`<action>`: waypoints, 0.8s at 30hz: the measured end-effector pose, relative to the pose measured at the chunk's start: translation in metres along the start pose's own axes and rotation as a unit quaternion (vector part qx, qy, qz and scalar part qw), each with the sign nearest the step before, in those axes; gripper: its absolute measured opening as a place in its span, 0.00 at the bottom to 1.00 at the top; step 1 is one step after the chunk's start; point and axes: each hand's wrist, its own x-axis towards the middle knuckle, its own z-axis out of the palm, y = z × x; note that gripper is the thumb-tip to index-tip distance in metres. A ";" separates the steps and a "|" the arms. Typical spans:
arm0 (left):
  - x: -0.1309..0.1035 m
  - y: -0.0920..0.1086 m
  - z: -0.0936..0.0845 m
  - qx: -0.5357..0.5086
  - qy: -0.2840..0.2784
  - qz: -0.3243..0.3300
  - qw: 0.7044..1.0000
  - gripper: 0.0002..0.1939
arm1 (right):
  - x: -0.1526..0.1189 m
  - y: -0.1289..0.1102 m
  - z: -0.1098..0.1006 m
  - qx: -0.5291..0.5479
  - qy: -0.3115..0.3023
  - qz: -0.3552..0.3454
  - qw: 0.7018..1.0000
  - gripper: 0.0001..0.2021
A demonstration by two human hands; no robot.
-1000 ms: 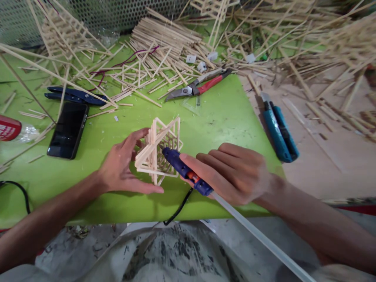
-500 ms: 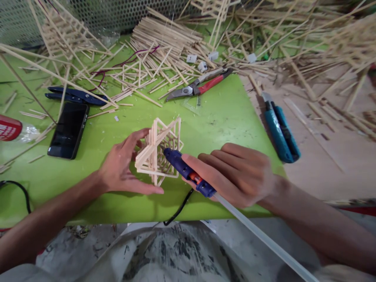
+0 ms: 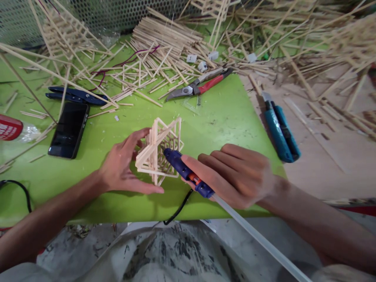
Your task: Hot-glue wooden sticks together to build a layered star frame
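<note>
**Stick lattice and hot-glue gun, held in two bare hands**

Head view. The stick lattice (image 3: 152,152), a star-ended frame of thin wooden sticks, sits near the front edge of the green desk (image 3: 223,117), between the hands. The left hand (image 3: 119,166) grasps it loosely from the left: its fingers curve around the far side, and the thumb extends along the near side; whether the thumb tip touches cannot be told. The right hand (image 3: 236,172) has its fingers wrapped around a blue hot-glue gun (image 3: 176,161), nozzle pointing into the lattice's open end; contact there is unclear. A translucent glue stick (image 3: 252,230) projects from the gun's rear, towards the lower right.

Left of the lattice lies a black smartphone (image 3: 69,131), its screen dark. Behind the lattice lie red-handled shears (image 3: 187,91), with a heap of loose sticks (image 3: 164,35) beyond. At right, a teal utility knife (image 3: 277,131) lies with its blade facing away from the wearer.
</note>
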 end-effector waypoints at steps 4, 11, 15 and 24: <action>-0.001 0.000 0.000 0.000 -0.003 -0.004 1.000 0.62 | 0.001 -0.002 0.000 -0.011 0.010 -0.003 1.000 0.12; -0.003 -0.001 0.000 -0.005 -0.002 -0.013 1.000 0.63 | -0.001 -0.003 0.001 -0.002 0.004 -0.005 1.000 0.14; -0.002 -0.001 0.000 -0.005 -0.001 -0.009 1.000 0.63 | -0.001 -0.003 0.001 -0.003 -0.003 -0.002 1.000 0.14; -0.002 -0.001 0.000 -0.003 0.001 -0.001 1.000 0.62 | 0.001 0.000 0.000 -0.007 0.005 -0.009 1.000 0.13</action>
